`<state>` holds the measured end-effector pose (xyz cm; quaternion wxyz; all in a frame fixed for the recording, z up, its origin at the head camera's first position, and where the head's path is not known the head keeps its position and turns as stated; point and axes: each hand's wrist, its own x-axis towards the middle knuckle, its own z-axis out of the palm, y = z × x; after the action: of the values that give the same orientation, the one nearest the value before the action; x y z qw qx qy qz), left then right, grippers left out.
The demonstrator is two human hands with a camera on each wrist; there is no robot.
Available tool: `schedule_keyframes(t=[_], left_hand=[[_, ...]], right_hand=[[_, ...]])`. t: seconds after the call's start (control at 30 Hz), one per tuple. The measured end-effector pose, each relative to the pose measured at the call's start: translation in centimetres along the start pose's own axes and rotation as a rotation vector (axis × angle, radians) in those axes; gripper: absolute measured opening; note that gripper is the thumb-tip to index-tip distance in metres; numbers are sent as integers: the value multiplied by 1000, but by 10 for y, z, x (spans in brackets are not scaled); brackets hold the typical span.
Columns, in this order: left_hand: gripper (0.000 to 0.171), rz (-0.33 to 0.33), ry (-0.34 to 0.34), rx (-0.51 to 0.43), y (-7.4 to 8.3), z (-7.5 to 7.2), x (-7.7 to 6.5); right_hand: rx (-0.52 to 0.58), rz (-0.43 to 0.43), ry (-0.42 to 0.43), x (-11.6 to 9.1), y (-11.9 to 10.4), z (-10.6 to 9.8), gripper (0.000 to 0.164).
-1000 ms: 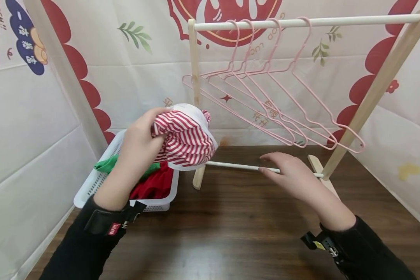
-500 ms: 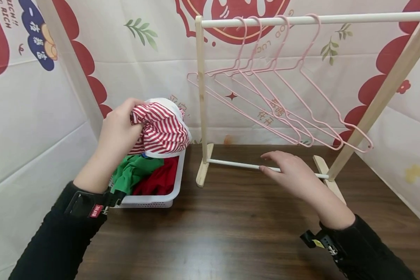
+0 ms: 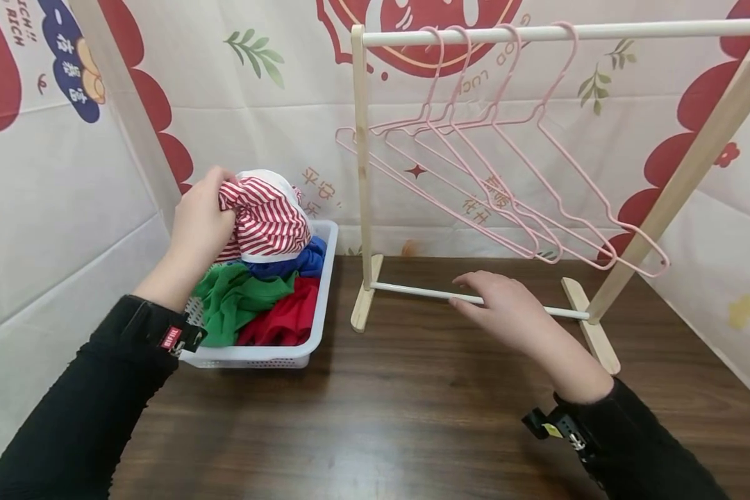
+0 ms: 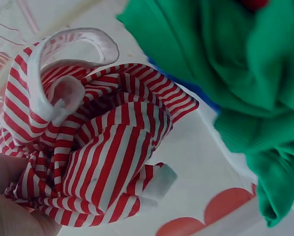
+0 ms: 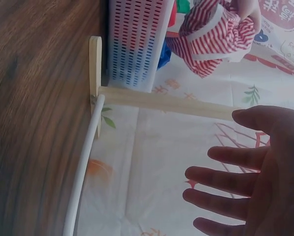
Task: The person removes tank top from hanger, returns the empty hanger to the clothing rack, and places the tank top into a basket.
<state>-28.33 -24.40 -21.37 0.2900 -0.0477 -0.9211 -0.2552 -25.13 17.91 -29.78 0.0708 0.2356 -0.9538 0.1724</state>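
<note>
A bunched red-and-white striped garment with white trim [image 3: 271, 226] is gripped by my left hand [image 3: 201, 219] above the back of a white plastic basket [image 3: 326, 278]. In the left wrist view the striped garment [image 4: 112, 157] hangs in folds, fingers around its gathered edge. Beneath it in the basket lie green clothing [image 3: 240, 298], red clothing [image 3: 287, 316] and blue clothing [image 3: 309, 258]. My right hand [image 3: 506, 305] hovers near the rack's lower white bar [image 3: 425, 292]. In the right wrist view the right hand's fingers [image 5: 225, 182] are spread and hold nothing.
A wooden rack with a white top rail [image 3: 650, 30] stands at the right. Several pink hangers [image 3: 500, 194] hang from it, bare. The rack's left foot [image 3: 365, 298] is close to the basket. Printed cloth walls [image 3: 275, 139] surround the dark wooden table [image 3: 381, 396].
My left hand has carried the striped garment leftward, over the back of the basket, uncovering the green, red and blue clothes. The right hand has barely moved. The view has shifted slightly left.
</note>
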Motion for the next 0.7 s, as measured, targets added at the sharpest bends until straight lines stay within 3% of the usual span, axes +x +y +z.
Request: schedule_keyframes(t=[0.43, 0.7], left_hand=[[35, -62, -177, 36, -35, 9, 13], [36, -34, -262, 94, -42, 14, 13]], right_hand=[[10, -13, -16, 15, -14, 19, 44], [-4, -56, -32, 24, -28, 28, 44]])
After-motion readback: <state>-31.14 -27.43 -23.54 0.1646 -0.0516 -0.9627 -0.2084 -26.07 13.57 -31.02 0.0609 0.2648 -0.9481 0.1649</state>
